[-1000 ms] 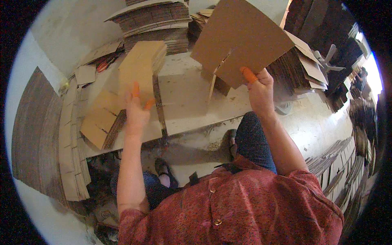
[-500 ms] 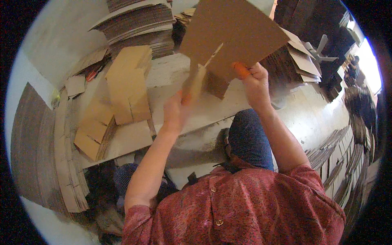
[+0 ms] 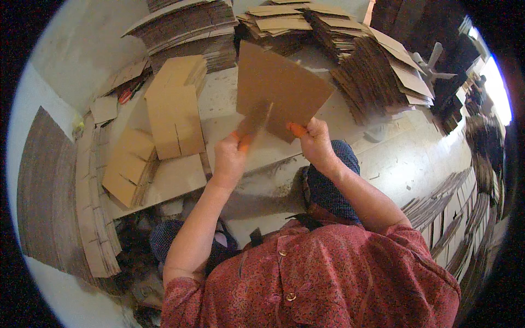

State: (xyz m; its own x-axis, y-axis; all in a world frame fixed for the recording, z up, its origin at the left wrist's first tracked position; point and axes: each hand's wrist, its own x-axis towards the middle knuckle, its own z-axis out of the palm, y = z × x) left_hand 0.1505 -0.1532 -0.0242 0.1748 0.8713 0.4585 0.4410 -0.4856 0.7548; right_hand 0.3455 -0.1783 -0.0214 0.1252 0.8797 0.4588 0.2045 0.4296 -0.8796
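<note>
A brown cardboard sheet with a slot in its lower edge is held up in front of me, over the white work surface. My left hand is closed on its lower left part, which is blurred by motion. At the lower right edge, my right hand pinches the same sheet. Orange covers show on a digit of each hand. Left of the sheet, a pile of slotted cardboard pieces lies close to a second, lower pile.
Tall cardboard stacks stand at the back left, with more stacks at the back right. A red-handled tool lies at the left. Rows of cardboard line the right side, and a white fan stands beyond.
The cardboard sheet has come down and looks smaller, uncovering stacks behind it. My right hand has moved down and left, closer to my left hand, which has shifted slightly.
</note>
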